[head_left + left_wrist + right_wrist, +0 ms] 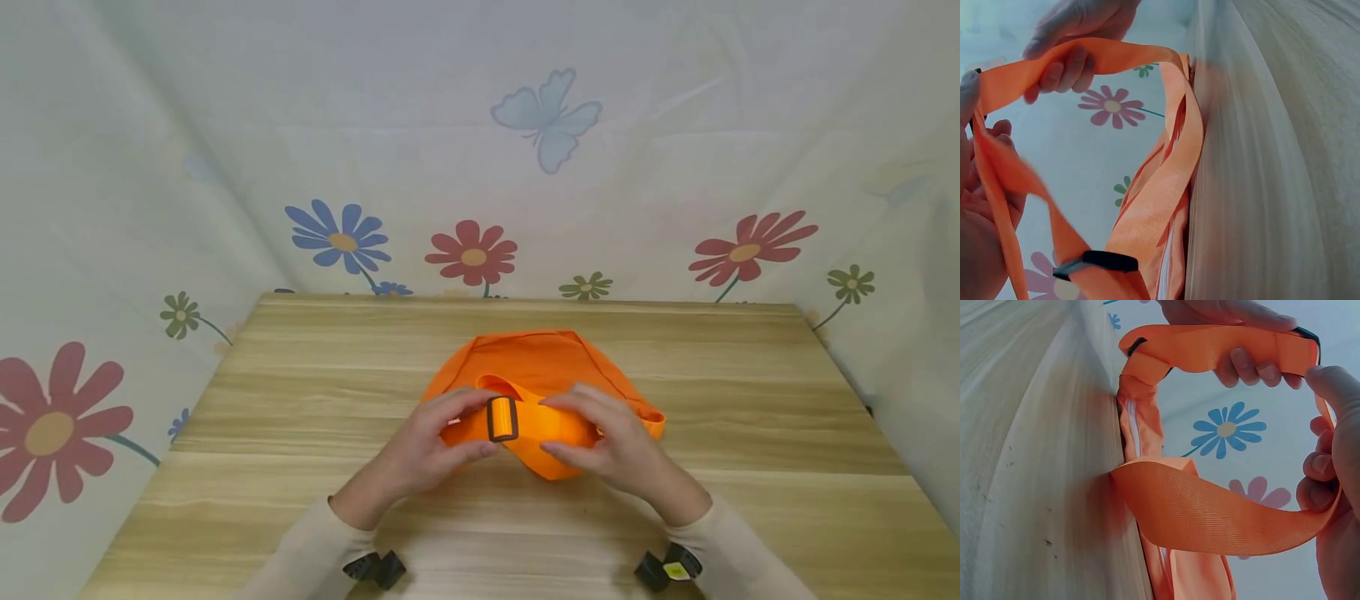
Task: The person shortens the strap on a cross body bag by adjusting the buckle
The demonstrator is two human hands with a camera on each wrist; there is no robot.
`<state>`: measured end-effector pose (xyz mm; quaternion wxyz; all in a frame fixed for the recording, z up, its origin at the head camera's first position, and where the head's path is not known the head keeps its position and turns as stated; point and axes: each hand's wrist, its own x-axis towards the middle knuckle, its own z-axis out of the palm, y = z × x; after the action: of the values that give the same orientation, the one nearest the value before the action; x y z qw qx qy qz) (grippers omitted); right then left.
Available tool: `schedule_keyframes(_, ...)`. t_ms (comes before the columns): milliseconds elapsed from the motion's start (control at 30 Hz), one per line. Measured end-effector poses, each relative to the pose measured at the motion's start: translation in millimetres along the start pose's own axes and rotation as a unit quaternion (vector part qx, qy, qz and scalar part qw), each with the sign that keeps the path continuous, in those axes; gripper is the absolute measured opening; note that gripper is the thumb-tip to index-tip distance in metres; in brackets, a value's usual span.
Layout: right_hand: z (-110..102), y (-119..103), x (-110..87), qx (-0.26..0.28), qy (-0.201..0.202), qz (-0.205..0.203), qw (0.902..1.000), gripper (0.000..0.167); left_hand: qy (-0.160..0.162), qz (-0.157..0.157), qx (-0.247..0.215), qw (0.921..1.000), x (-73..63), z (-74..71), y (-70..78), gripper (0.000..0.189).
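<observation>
Orange strap (558,422) held — lower centre of frame.
Beside its buckle (514,419) it is pinched by the left hand (426,446), farther right by the right hand (618,437), both part-closed — the bag (525,354) laid on the desk (315,367) behind.

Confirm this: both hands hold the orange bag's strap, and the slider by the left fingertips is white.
Not white: the head view shows that slider is black. The left hand and right hand do hold the strap.
</observation>
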<state>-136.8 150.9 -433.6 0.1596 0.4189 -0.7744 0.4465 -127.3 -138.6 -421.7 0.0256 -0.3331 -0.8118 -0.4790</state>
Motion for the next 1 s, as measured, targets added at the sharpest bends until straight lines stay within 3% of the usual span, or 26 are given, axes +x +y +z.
schedule_keyframes(333, 9.7, 0.1, 2.2, 0.036, 0.015, -0.007, 0.9992, 0.036, 0.006, 0.014, 0.012, 0.9998, 0.4, -1.1, 2.1, 0.056)
schedule_keyframes(700, 12.1, -2.8, 2.6, 0.019, -0.001, 0.026, 0.9995, 0.052, 0.017, 0.036, 0.006, 0.9992, 0.3, -1.4, 1.1, 0.059)
schedule_keyframes(1000, 11.9, -1.1, 3.0, -0.044, 0.011, -0.041, 0.9981, 0.051, 0.016, 0.046, 0.002, 0.9988, 1.0, -1.1, -0.9, 0.059)
